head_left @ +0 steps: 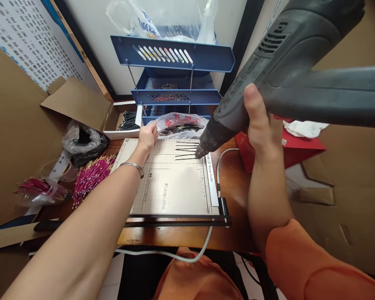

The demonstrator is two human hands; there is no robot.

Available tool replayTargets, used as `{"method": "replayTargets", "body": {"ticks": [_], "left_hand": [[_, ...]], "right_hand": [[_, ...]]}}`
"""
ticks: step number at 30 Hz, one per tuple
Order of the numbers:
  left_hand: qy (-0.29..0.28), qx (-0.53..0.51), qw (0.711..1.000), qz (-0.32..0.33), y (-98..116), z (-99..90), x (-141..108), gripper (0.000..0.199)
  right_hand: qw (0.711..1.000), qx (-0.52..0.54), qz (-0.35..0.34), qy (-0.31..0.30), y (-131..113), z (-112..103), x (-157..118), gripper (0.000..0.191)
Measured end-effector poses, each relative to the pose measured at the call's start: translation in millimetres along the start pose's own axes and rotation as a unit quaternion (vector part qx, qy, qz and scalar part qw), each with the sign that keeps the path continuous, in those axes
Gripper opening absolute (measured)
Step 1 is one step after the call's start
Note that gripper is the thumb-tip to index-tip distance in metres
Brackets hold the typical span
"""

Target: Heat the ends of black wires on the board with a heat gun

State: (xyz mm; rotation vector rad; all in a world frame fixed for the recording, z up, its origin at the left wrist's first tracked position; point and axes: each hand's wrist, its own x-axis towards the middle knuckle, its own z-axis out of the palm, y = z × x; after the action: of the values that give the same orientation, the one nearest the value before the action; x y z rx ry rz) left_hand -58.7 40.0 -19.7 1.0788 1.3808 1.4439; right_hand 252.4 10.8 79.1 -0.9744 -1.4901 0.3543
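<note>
Here, the dark heat gun (287, 66) is being gripped by the right hand (260, 114), and its nozzle is being held at the right-hand ends of the thin black strips (185, 157) on the paper cutter board (175, 183). By the board's far edge, the left hand (148, 135) is being held curled closed; whether anything is being pinched cannot be told.

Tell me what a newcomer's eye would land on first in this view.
The big dark heat gun dominates the upper right, gripped by the right hand, its nozzle down beside thin black strips on the pale cutter board. Next comes the bright magenta bundle left of the board, then the blue tiered rack behind it.
</note>
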Motion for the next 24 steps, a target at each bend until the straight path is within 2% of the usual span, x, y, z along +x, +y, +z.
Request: {"method": "replayTargets", "body": {"ticks": [7,11,16,21,24], "left_hand": [[0.011,-0.016,1.000,-0.018,3.4,2.6,-1.9,0.066],[0.017,-0.023,0.999,-0.027,5.8,4.2,-2.4,0.067],[0.027,-0.034,0.998,-0.040,9.9,6.4,-4.5,0.067],[0.040,-0.046,0.997,-0.048,13.0,8.7,-8.8,0.065],[0.046,-0.053,0.996,-0.049,15.0,10.3,-11.3,0.064]], "right_hand": [[1.000,-0.007,0.015,-0.021,-11.5,-1.5,-1.3,0.051],[1.000,-0.004,-0.006,-0.022,-13.6,-5.3,1.0,0.051],[0.999,0.011,-0.031,0.010,-6.8,-1.6,0.1,0.061],[0.999,0.039,-0.013,-0.026,-5.7,-1.6,-0.2,0.070],[0.998,0.054,-0.017,-0.034,-5.7,-5.1,1.2,0.066]]}}
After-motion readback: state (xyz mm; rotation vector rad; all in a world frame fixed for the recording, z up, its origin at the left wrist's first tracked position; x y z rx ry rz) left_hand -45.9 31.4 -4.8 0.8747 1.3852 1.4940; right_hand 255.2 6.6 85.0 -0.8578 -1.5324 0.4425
